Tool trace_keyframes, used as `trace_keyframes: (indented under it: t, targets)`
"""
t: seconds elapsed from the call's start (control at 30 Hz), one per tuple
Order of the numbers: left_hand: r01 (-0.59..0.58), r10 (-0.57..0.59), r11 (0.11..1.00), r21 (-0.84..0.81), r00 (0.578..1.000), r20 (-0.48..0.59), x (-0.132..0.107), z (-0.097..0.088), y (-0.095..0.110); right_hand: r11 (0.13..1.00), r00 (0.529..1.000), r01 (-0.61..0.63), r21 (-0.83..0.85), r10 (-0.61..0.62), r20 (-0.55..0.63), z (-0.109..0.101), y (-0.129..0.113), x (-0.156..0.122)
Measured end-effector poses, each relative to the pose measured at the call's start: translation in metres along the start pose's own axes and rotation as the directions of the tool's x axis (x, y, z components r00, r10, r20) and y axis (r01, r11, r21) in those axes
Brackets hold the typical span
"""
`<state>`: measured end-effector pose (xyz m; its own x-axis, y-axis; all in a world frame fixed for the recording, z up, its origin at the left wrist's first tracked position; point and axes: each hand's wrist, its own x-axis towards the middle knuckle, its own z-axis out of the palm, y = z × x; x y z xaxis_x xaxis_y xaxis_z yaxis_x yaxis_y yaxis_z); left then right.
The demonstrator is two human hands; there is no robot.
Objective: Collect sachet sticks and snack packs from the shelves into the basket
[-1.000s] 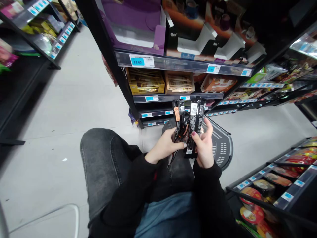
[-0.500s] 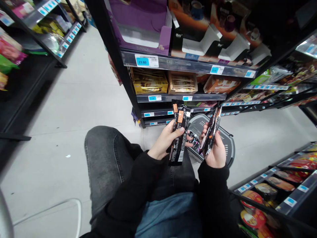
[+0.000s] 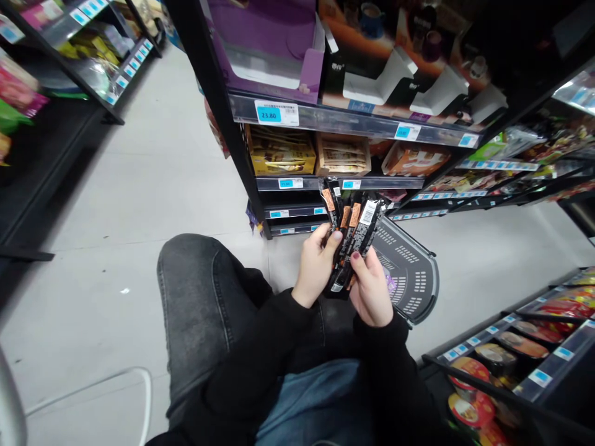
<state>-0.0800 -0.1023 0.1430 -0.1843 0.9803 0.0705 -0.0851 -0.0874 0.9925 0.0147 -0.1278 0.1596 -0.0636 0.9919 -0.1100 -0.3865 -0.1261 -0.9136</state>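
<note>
Both my hands hold a bundle of several long black snack packets (image 3: 349, 238) with orange and white labels, upright above my knee. My left hand (image 3: 316, 267) grips the bundle from the left, thumb on the front. My right hand (image 3: 372, 290) closes on it from the right and below, thumb pressed on the packets. A grey shopping basket (image 3: 413, 272) sits on the floor just behind and right of my hands, partly hidden by them.
A black shelf rack (image 3: 325, 118) with boxed goods and blue price tags stands straight ahead. Another low shelf (image 3: 511, 353) with bowl-shaped packs is at the right. Shelves (image 3: 69, 56) line the left aisle. My knee in grey jeans (image 3: 199, 297) is bent over the pale floor.
Half a second ago each hand held its own share of packets apart; now the two shares are pressed together into one bundle, and my right hand has moved left.
</note>
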Motion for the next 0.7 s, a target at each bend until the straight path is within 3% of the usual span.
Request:
trace_keyframes:
  t: [0.1, 0.23, 0.43, 0.6, 0.7]
  targets:
    - [0.021, -0.021, 1.0, 0.02, 1.0, -0.013, -0.001, 0.001, 0.001, 0.996, 0.999, 0.044, -0.073, -0.046, -0.022, -0.003, 0.006, 0.003]
    - [0.068, -0.071, 0.991, -0.111, 0.997, -0.024, 0.002, -0.001, 0.0, 0.994, 0.993, 0.048, -0.102, -0.059, -0.102, -0.013, 0.008, 0.006]
    - [0.291, -0.229, 0.835, -0.466, 0.955, 0.187, 0.004, -0.001, -0.001, 0.997, 0.986, 0.054, 0.052, -0.045, -0.162, -0.027, 0.005, 0.011]
    - [0.356, -0.213, 0.798, -0.485, 0.921, 0.325, 0.005, -0.003, -0.002, 0.999, 0.976, 0.049, 0.014, -0.045, -0.212, -0.038, 0.004, 0.017]
    - [0.458, -0.333, 0.766, -0.45, 0.883, 0.332, 0.007, -0.007, -0.004, 0.997, 0.961, 0.079, 0.019, -0.071, -0.267, -0.048, 0.002, 0.02]
